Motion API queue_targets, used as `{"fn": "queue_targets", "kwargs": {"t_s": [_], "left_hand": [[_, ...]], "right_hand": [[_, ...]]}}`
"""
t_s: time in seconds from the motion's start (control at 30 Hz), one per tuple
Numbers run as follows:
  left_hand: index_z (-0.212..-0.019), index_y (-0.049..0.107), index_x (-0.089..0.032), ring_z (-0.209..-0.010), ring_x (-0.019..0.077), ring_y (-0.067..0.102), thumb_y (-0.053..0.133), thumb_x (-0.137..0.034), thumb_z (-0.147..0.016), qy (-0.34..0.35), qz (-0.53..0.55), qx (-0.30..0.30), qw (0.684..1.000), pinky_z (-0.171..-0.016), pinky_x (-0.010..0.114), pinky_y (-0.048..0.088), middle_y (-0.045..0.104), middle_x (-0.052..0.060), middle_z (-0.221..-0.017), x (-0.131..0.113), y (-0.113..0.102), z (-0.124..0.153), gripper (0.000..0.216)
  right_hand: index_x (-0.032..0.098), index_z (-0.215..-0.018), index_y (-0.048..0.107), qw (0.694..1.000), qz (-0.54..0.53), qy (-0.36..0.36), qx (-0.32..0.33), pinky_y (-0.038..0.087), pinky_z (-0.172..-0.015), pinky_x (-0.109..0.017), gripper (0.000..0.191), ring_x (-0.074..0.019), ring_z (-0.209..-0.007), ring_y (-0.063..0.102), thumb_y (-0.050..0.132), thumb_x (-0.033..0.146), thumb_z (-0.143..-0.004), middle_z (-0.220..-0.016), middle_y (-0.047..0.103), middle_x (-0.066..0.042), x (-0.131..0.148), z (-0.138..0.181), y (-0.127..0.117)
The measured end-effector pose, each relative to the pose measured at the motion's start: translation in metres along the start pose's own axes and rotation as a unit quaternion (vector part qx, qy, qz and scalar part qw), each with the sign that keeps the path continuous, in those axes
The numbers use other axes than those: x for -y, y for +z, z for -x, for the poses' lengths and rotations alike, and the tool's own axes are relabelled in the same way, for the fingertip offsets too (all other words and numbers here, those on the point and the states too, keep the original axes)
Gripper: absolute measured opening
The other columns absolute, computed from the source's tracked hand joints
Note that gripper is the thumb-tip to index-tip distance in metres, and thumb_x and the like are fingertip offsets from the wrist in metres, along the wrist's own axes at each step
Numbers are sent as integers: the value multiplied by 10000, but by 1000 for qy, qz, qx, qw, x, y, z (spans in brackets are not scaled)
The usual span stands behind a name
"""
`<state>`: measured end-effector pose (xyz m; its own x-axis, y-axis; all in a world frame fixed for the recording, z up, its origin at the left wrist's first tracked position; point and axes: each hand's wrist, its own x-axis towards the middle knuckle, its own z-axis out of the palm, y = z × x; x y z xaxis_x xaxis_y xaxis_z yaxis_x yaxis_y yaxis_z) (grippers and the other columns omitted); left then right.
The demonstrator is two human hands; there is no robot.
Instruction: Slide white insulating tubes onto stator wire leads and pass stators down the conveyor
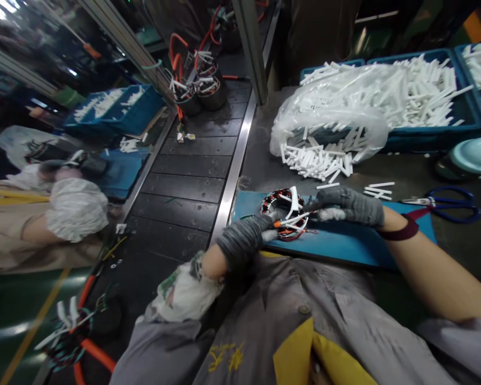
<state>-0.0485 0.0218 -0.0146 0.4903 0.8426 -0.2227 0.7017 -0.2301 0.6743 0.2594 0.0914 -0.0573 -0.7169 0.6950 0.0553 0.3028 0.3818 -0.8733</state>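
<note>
From the head camera, your grey-gloved left hand [246, 240] is clamped on the near rim of the round, copper-wound stator ring [285, 209]. The ring lies between your hands on the blue rubber mat [344, 243], and your grey-gloved right hand [347, 206] pinches a thin white insulating sleeve [300, 219] at its right side. A hard tug here could, I judge, kink the fine wires or slide the ring off the mat toward the black slatted conveyor [184, 187] left of your left hand. Blue-handled steel scissors [444, 203] lie right of your right hand, and a clear plastic bag of white tubes [328, 128] sits beyond it on the grey bench [260, 166].
</note>
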Motion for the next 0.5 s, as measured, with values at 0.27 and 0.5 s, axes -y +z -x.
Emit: {"fn": "queue_targets", "kwargs": {"t_s": [0.27, 0.5], "left_hand": [[-1343, 584, -222, -1331, 250, 555, 564, -252, -932, 43, 15, -121, 992, -1146, 417, 453, 614, 84, -1397, -3, 29, 13, 412], [-1203, 513, -234, -1182, 257, 645, 668, -327, -835, 71, 315, -26, 946, -953, 427, 561, 640, 100, -1305, 8, 28, -7, 410]], "right_hand": [[204, -1061, 770, 911, 322, 175, -191, 514, -822, -454, 344, -310, -921, 666, 589, 451, -905, -1006, 750, -124, -49, 15, -6], [171, -1005, 783, 878, 417, 191, -134, 487, -768, -475, 316, -349, -931, 635, 545, 367, -933, -1027, 704, -193, -45, 4, 10]]}}
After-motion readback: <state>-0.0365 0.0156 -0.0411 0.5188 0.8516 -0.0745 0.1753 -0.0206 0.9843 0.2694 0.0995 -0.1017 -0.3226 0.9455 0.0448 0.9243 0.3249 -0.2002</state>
